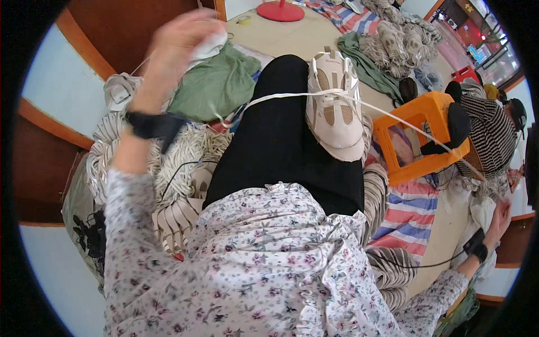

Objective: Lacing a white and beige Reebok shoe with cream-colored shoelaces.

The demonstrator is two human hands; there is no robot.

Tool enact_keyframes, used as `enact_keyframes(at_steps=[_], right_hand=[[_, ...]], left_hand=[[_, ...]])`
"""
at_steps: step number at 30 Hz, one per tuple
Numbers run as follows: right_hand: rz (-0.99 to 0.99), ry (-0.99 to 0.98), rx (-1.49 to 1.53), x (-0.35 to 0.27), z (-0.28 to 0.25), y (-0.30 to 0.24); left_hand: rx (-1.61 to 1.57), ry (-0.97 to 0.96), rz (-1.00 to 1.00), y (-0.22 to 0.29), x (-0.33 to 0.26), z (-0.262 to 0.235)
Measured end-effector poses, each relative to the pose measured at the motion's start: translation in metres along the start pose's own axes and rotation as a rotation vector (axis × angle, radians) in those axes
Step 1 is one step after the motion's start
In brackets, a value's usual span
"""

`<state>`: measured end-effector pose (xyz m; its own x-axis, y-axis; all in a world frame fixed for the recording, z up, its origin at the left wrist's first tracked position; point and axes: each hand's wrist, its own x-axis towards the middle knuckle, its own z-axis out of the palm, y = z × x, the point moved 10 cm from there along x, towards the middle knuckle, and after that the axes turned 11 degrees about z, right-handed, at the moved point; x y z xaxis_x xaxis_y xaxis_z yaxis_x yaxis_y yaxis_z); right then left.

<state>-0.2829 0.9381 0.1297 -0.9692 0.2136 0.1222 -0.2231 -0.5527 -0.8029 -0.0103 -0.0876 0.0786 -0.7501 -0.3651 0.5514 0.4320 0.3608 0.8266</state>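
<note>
A beige and white lace-up sneaker (335, 121) rests on my black-trousered lap, its toe pointing toward me. A flat pale shoelace (278, 96) runs across its upper. One end curves left over my thigh; the other stretches right past an orange stool. My left hand (182, 42) is raised at the upper left, smeared by motion, above a green cloth. Far out to the right is my right hand (496, 223), beyond the lace's right stretch; its fingers are small and blurred. Whether either hand holds the lace cannot be made out.
A pile of pale laces (188, 146) lies left of my legs, with stacked shoe parts beside it. The orange stool (412, 137) stands at the right, with another person in striped clothing (491, 132) behind it. More bundled shoes (396, 48) lie at the far right.
</note>
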Motion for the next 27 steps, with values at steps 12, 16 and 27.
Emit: enact_keyframes(at_steps=[12,16,27], right_hand=[[0.166,0.25,-1.209,-0.143,-0.143,0.071],[0.079,-0.134,-1.145,-0.129,-0.085,0.161],[0.63,-0.568,-0.574,-0.215,0.385,0.473]], left_hand=[[-0.052,-0.404,-0.275,-0.087,-0.042,0.186],[-0.132,-0.419,-0.263,-0.095,-0.034,0.202],[0.385,-0.514,-0.102,-0.069,-0.016,0.197]])
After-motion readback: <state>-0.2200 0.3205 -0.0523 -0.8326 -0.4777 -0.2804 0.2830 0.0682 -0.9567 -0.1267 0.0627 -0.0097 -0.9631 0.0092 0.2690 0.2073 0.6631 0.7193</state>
